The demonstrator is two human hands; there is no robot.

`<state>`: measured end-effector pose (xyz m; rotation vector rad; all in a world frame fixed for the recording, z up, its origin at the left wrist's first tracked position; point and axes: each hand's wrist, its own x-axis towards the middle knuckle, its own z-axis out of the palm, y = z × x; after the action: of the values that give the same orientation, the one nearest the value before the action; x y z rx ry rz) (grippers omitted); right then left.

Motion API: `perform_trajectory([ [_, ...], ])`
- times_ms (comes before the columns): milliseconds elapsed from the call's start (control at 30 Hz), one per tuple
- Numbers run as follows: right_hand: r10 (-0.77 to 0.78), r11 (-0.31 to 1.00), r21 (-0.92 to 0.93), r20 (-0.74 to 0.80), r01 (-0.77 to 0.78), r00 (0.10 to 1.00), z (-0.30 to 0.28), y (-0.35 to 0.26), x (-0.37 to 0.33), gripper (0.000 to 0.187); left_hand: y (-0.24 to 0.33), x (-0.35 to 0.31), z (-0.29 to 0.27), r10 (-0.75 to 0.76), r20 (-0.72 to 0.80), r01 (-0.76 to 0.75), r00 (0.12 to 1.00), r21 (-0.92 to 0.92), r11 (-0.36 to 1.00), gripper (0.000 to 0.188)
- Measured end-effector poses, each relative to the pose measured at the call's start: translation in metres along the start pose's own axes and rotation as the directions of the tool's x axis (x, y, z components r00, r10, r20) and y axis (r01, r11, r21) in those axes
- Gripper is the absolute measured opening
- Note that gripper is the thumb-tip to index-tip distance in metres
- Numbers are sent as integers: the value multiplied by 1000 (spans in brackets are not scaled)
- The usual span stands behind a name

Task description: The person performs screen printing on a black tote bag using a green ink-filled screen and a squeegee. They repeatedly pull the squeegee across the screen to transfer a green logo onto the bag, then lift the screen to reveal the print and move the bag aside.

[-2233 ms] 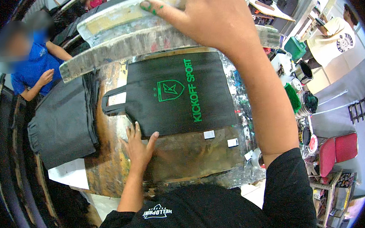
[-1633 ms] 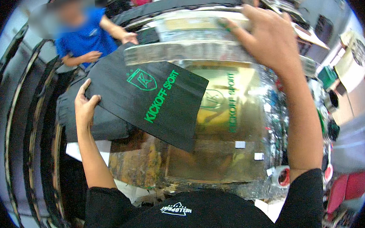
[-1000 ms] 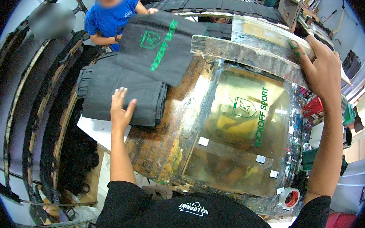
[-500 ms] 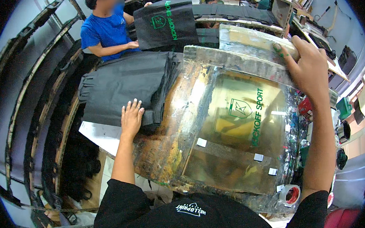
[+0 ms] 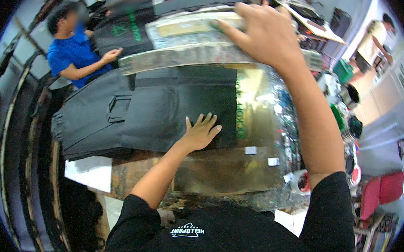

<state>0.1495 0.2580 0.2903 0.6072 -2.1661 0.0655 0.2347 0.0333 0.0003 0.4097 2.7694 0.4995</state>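
My left hand (image 5: 201, 133) lies flat with spread fingers on a black fabric bag (image 5: 159, 112), near its right end. The bag stretches from the pile on the left onto the glassy printing board (image 5: 261, 168) and covers part of it. Beyond the bag's right edge, a strip of green print (image 5: 240, 118) still shows on the board. My right hand (image 5: 270, 34) is closed over the edge of a raised screen-printing frame (image 5: 195, 28), its fingertips hidden behind it. Green ink marks that hand's thumb.
A stained bar (image 5: 174, 58) crosses the board's far side. Beyond it, a co-worker in a blue shirt (image 5: 73, 53) stands beside a printed black bag (image 5: 123, 33). Racks (image 5: 25, 138) line the left. Ink cans (image 5: 350, 96) and a tape roll (image 5: 302, 182) sit at the right.
My left hand has moved right, and a black bag now lies across the board, covering most of the green print. My right hand stays on the frame. The view has shifted.
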Motion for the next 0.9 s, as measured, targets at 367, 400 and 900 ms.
perform_trajectory([
  [367, 19, 991, 122, 242, -50, 970, -19, 2, 11, 61, 105, 77, 84, 247, -301, -192, 921, 200, 961, 75],
  [400, 5, 988, 148, 213, -37, 977, -26, 2, 10, 60, 110, 74, 85, 256, -307, -203, 917, 194, 960, 75],
  [900, 62, 987, 124, 309, -105, 949, -14, -8, 14, 64, 112, 59, 98, 230, -421, -190, 878, 134, 973, 76],
])
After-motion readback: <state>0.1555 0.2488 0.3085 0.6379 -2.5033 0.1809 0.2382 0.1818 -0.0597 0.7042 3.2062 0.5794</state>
